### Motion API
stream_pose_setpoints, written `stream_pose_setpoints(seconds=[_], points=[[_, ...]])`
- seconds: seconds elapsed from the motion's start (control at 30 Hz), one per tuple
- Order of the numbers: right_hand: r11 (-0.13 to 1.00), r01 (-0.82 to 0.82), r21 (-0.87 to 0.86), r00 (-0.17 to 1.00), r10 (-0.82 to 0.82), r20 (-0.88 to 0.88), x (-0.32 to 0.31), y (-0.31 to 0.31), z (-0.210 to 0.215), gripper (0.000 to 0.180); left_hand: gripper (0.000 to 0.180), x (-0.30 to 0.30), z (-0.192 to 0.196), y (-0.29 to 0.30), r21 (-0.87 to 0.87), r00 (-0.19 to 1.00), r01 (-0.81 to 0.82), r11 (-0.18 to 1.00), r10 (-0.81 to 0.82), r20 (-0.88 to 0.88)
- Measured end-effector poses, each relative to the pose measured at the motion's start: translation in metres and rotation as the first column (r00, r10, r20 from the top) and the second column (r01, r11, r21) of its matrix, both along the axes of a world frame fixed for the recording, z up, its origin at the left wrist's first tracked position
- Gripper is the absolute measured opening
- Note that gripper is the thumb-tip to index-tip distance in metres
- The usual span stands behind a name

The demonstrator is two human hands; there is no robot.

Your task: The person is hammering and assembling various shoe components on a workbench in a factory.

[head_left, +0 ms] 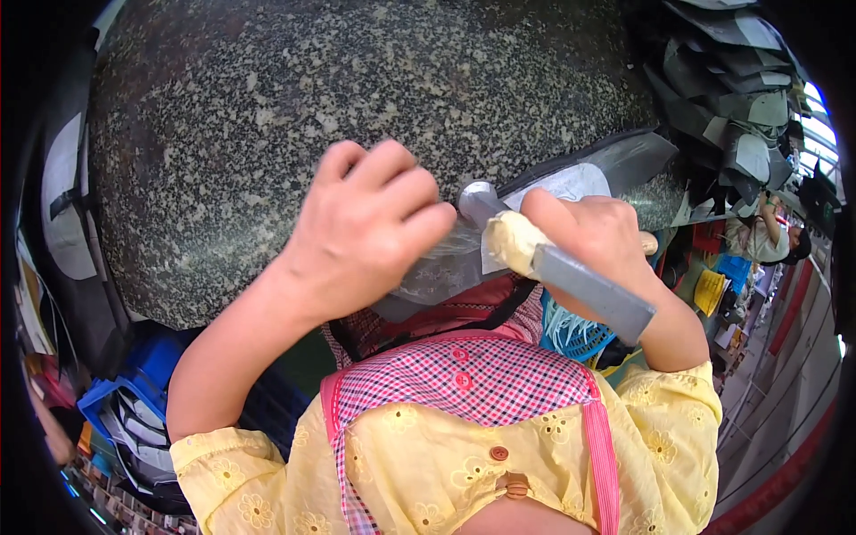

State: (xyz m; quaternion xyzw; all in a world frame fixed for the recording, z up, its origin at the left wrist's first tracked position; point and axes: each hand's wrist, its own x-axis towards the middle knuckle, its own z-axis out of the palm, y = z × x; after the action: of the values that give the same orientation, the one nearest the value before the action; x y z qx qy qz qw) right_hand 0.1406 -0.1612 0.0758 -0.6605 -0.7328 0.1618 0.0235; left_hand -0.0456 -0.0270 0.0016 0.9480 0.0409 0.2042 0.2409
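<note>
My right hand (593, 236) is closed round the handle of a hammer, above the near right edge of a speckled granite slab (267, 107). The hammer's metal head (593, 292) has a long flat end toward me and a round face pointing away; a cream-coloured knob sits at its middle. A bit of wooden handle shows past my fist. My left hand (370, 234) is curled shut over the slab's near side, its fingertips hidden, so I cannot tell what it holds. Between and beneath the hands lie dark grey sheet pieces (637, 159) and a whitish piece (584, 181).
Dark cut pieces (740, 98) are heaped at the far right, with more sheets (67, 196) along the left edge. A blue crate (134, 374) with pieces stands lower left. A blue basket (584, 337) is near my right forearm. Another person (758, 236) sits far right.
</note>
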Motion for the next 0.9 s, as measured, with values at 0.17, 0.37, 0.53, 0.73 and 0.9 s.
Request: stream_pose_setpoints(seconds=[0.17, 0.37, 0.53, 0.73, 0.9], points=[[1.0, -0.019, 0.022, 0.997, 0.017, 0.076, 0.013, 0.011, 0.006, 0.028, 0.021, -0.009, 0.0, 0.015, -0.092, 0.998, 0.056, 0.994, -0.059, -0.031], [1.0, -0.004, 0.025, 0.99, 0.007, -0.138, -0.004, 0.011, 0.004, 0.024, 0.025, -0.012, 0.002, 0.012, 0.081, 0.998, 0.06, 0.995, -0.057, -0.037], [0.985, -0.107, -0.133, 0.991, 0.095, -0.096, 0.006, 0.022, 0.013, 0.024, 0.021, -0.021, -0.002, 0.015, -0.067, 0.999, -0.039, 0.997, 0.039, -0.013], [0.992, -0.012, -0.124, 0.99, -0.006, -0.142, -0.009, 0.025, 0.012, 0.025, 0.014, -0.021, 0.004, 0.006, 0.09, 0.997, -0.079, 0.993, 0.081, -0.018], [0.974, -0.048, -0.222, 0.986, 0.011, -0.164, -0.003, 0.029, 0.008, 0.023, 0.024, -0.028, 0.001, 0.006, -0.081, 0.981, -0.193, 0.978, 0.192, -0.023]])
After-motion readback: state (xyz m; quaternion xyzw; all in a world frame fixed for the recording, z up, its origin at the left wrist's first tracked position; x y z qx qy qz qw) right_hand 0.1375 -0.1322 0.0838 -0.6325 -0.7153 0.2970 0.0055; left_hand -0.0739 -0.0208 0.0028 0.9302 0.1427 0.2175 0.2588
